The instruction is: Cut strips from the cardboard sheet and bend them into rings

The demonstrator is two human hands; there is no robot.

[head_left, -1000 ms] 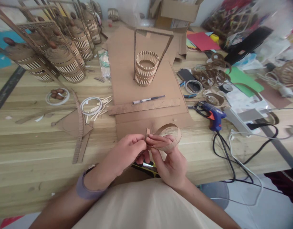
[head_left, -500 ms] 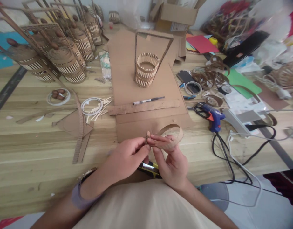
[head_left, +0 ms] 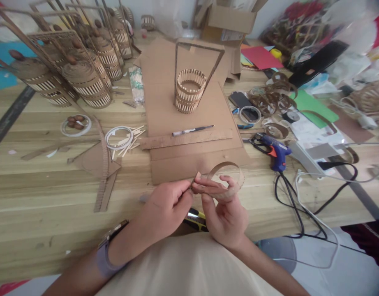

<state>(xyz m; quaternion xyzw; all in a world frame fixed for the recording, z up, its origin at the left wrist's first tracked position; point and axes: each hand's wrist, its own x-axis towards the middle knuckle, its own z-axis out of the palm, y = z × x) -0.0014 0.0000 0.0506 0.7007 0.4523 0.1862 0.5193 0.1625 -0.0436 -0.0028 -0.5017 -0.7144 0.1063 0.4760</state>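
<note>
Both hands hold a curled cardboard strip ring [head_left: 229, 174] just above the near table edge. My left hand [head_left: 165, 207] pinches the strip's loose end between thumb and fingers. My right hand [head_left: 225, 211] grips the ring from below, fingers closed on its near side. A yellow and black utility knife [head_left: 195, 218] lies under my hands. Farther back on a brown cardboard sheet [head_left: 165, 82] stands a small stick basket with a tall cardboard handle [head_left: 189, 88].
A blue glue gun [head_left: 276, 150] with black and white cables lies to the right. A ruler and a pen [head_left: 191, 130] sit on the cardboard. Several finished baskets [head_left: 84, 82] crowd the back left. Loose sticks, tape rings and cardboard offcuts lie at the left.
My hands and the ring have shifted slightly right and toward me. The ring has opened out a little wider. My grip on the strip end stays the same.
</note>
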